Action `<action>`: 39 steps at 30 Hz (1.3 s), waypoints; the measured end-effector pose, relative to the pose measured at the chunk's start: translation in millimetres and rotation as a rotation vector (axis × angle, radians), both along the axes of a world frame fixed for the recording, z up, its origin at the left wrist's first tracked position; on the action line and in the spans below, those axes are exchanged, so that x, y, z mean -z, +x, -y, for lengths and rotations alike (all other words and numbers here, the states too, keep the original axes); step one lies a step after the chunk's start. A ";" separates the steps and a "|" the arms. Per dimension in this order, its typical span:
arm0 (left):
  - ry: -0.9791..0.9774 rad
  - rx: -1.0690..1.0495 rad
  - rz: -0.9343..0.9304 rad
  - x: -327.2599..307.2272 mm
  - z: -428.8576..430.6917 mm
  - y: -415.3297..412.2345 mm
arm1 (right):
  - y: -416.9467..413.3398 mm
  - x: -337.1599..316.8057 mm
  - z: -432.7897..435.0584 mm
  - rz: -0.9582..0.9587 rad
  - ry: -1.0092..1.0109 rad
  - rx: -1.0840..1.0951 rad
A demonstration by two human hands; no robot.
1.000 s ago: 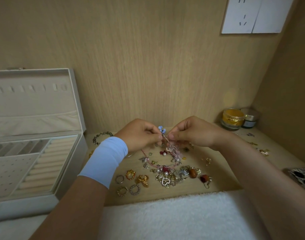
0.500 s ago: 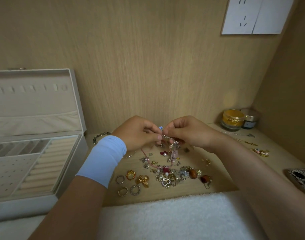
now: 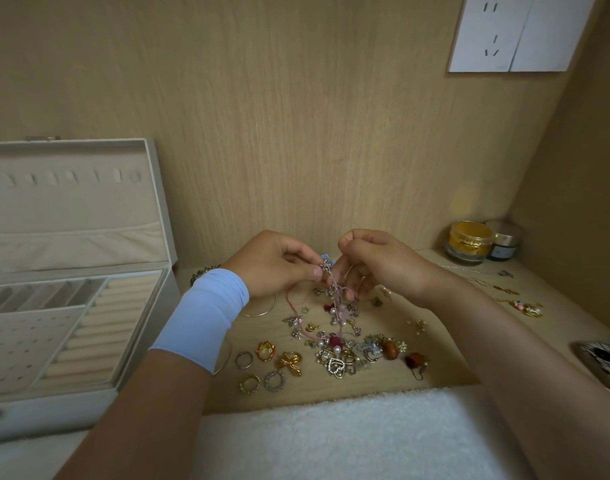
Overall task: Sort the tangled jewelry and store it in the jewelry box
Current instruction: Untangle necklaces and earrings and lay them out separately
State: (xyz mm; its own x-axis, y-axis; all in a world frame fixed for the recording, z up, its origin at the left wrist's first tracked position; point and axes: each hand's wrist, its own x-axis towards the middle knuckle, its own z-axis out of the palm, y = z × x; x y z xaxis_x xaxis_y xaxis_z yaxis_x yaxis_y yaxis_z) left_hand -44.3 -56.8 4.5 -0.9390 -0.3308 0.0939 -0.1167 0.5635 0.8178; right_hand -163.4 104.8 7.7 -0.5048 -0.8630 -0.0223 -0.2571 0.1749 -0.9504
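L hand (image 3: 276,263) & R hand (image 3: 376,263) both pinch a tangled charm strand (image 3: 334,296), held just above the jewelry pile (image 3: 334,355) mid-desk (image 3: 445,358). Open jewelry box (image 3: 71,327) at left, apart from the pile.

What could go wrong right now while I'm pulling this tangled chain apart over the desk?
The tangled strand, pinched between your left hand and right hand, hangs into the loose jewelry pile; lifting may drag other pieces along. Hard pulling could tighten the knot or snap the thin pink cord. Small rings lie near the desk's front edge and might get brushed off.
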 end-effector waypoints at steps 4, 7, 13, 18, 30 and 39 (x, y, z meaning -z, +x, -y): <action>0.099 0.039 0.004 -2.3 -1.9 2.5 | 0.0 -0.4 -0.8 0.026 -0.001 -0.034; 0.043 0.039 0.018 -3.3 -0.4 3.4 | 0.6 -0.1 -1.3 -0.016 0.004 -0.034; -0.211 0.049 0.011 -7.8 -3.8 1.6 | 1.2 4.3 2.1 -0.081 -0.025 0.103; -0.249 0.012 -0.035 -10.1 -4.1 2.0 | -1.6 7.6 3.3 -0.209 0.045 0.155; -0.162 -0.029 -0.067 -16.1 0.5 2.2 | 5.8 -3.3 3.6 -0.145 -0.003 0.126; -0.095 -0.034 0.009 -17.8 -1.4 2.4 | 4.9 2.4 3.7 -0.107 -0.043 0.077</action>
